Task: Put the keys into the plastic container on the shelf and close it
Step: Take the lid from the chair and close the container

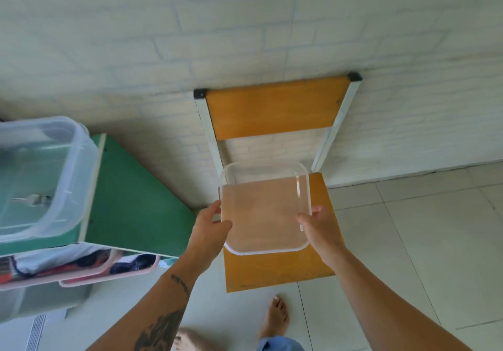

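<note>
I hold a clear plastic lid (265,209) flat over a chair seat, gripped on both sides. My left hand (211,224) pinches its left edge and my right hand (318,224) pinches its right edge. The open plastic container (79,160) stands on the green shelf top (130,198) at the left, apart from the lid. Something small and metallic, probably the keys (34,199), lies on the container's bottom.
An orange wooden chair (275,108) with a white frame stands against the white brick wall under the lid. Below the shelf top, pink baskets (109,271) hold dark cloth. Pale floor tiles spread to the right. My bare feet show at the bottom edge.
</note>
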Action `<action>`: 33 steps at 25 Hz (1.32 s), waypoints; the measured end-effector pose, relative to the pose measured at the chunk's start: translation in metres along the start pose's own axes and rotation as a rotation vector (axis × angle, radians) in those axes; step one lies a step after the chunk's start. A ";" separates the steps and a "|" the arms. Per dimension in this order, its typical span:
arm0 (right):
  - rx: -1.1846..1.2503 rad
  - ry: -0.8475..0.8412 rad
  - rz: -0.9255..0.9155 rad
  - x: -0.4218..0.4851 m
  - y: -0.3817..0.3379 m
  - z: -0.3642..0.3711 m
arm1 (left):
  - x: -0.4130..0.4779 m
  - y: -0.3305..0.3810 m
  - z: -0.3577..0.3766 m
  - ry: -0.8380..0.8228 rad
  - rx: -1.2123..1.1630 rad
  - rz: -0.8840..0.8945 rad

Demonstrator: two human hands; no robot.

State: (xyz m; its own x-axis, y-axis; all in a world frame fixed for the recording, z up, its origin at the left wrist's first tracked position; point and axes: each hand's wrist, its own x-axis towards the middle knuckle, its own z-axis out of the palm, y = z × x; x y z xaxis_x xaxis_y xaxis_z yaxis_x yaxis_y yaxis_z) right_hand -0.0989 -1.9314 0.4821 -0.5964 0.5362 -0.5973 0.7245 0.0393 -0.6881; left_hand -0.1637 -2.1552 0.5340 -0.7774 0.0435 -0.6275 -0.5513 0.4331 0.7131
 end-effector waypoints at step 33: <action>-0.111 -0.181 -0.460 -0.264 -0.251 0.256 | -0.078 0.020 -0.422 0.438 0.171 0.405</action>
State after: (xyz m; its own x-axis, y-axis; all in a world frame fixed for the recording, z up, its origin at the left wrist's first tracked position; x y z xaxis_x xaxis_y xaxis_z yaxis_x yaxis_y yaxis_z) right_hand -0.2120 -2.2987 0.7071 -0.9056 0.2877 -0.3117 0.3995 0.3313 -0.8548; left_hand -0.2422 -2.5299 0.7295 -0.9868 -0.1232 -0.1055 -0.1586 0.5990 0.7848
